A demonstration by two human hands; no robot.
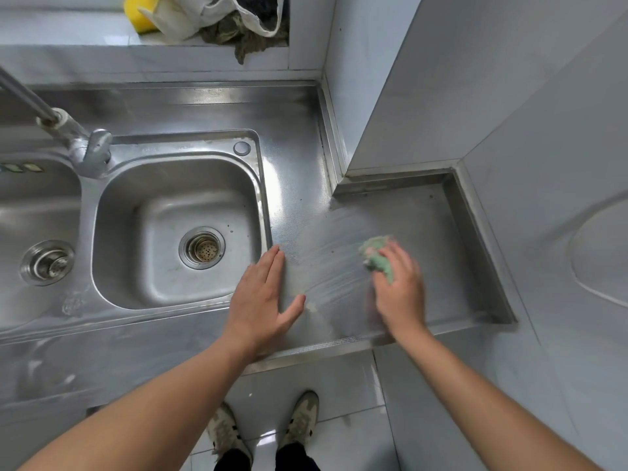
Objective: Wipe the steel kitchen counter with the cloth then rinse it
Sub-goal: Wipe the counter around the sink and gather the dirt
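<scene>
The steel table (407,212) fills a grey-tiled corner, its right section streaked wet. On that section lies the green cloth (375,258), bunched under my right hand (399,288); my fingers curl over it, gripping it, blurred. Just left, my left hand (261,297) rests flat, fingers straight, thumb spread, beside the sink (136,232). The tap (86,149) stands far left.

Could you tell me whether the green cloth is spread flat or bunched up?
Bunched up: the green cloth shows as a crumpled wad under the right hand's fingers on the steel counter, though motion blur hides its folds.
</scene>
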